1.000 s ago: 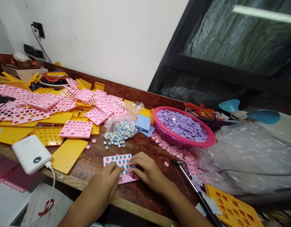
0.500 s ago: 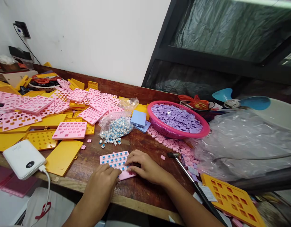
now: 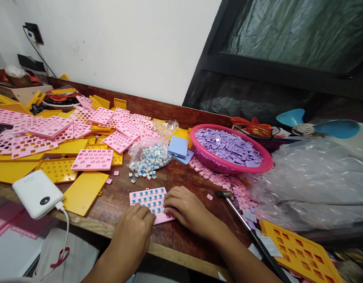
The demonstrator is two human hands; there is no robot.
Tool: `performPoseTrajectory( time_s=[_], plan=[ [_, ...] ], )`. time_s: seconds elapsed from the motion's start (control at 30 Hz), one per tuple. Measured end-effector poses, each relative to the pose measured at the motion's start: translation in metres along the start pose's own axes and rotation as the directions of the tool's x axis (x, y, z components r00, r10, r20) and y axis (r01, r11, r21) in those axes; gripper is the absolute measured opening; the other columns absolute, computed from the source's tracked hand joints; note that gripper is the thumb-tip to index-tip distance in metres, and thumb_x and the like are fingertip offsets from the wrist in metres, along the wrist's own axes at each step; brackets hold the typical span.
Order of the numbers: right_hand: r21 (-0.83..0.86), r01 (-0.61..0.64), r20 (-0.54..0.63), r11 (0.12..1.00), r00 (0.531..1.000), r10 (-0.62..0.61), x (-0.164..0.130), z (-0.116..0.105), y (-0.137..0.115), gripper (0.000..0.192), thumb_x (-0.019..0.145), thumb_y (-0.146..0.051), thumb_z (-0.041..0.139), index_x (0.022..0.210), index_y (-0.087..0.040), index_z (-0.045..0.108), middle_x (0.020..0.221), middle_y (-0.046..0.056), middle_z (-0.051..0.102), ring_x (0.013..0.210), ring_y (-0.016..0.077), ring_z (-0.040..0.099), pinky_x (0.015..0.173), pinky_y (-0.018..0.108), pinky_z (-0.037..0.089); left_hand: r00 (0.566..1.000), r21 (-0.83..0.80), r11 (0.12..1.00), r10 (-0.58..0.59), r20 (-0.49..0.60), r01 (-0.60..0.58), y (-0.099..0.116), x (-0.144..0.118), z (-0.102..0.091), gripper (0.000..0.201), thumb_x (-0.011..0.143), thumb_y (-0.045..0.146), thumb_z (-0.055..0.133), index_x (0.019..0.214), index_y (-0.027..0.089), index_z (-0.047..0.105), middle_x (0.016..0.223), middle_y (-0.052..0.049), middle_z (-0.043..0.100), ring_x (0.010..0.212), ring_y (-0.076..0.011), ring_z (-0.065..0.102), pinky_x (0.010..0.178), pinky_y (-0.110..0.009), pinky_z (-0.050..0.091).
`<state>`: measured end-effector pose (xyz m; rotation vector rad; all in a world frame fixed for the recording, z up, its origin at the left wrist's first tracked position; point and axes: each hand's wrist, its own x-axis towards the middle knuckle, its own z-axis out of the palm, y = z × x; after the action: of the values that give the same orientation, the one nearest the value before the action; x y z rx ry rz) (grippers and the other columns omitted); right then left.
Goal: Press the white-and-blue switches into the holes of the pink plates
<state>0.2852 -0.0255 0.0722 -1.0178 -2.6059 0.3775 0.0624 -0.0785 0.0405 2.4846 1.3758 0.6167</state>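
Observation:
On the table's front part lies a small pink keypad plate (image 3: 157, 217), with rows of blue-and-white key switches (image 3: 151, 197) seated in its openings. My left hand (image 3: 131, 228) grips its lower left edge with curled fingers. Over the right side, my right hand (image 3: 188, 208) has its fingers bent onto the plate and the thumb near its lower right corner. Whether a loose switch is pinched under those fingertips is hidden. Just behind the plate, more switches (image 3: 153, 160) spill from a clear plastic bag (image 3: 134, 151).
Pink plates (image 3: 50, 126) and yellow cases (image 3: 83, 194) cover the left side. A white power bank (image 3: 36, 192) sits at the front edge. To the right are a pink basket (image 3: 266, 161) of purple pieces, a hammer (image 3: 237, 212), a yellow plate (image 3: 302, 251) and plastic sheeting (image 3: 299, 181).
The whole scene has shifted slightly to the right in view as the camera turned. Both hands stay at the keypad plate, with only slight movement of the fingers.

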Motion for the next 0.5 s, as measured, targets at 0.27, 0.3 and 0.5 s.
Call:
performPoseTrajectory(
  time_s=[0.27,0.3,0.5],
  plan=[
    [-0.179,0.05,0.009,0.983,0.999,-0.049,0.003,0.009,-0.007,0.018,0.1,-0.016,0.056,0.09,-0.021,0.07,0.095,0.008,0.072,0.094,0.0235,0.058,0.086,0.04,0.04,0.999,0.066,0.997,0.038,0.008,-0.038,-0.003,0.0,0.005,0.018,0.098,0.014,0.055,0.095,0.021,0.071,0.091,-0.005,0.068,0.087,-0.0218,0.06,0.075,-0.035,0.049],
    [-0.176,0.048,0.018,0.983,0.999,-0.045,0.004,0.01,-0.007,0.018,0.1,-0.015,0.056,0.09,-0.021,0.07,0.094,0.007,0.072,0.093,0.0232,0.058,0.085,0.04,0.04,0.999,0.076,0.997,0.029,0.022,-0.031,-0.001,0.0,0.005,0.017,0.098,0.014,0.056,0.094,0.021,0.071,0.091,-0.005,0.068,0.087,-0.0219,0.06,0.075,-0.035,0.049],
    [-0.013,-0.019,0.043,1.0,0.999,0.02,0.004,0.006,-0.003,0.012,0.096,-0.018,0.063,0.087,-0.02,0.071,0.091,0.006,0.072,0.09,0.0215,0.06,0.083,0.036,0.043,0.99,0.139,0.99,-0.038,0.134,0.019,0.008,0.006,-0.003,0.012,0.094,0.013,0.061,0.093,0.018,0.073,0.095,-0.008,0.071,0.094,-0.0257,0.063,0.081,-0.039,0.05]
  ],
)
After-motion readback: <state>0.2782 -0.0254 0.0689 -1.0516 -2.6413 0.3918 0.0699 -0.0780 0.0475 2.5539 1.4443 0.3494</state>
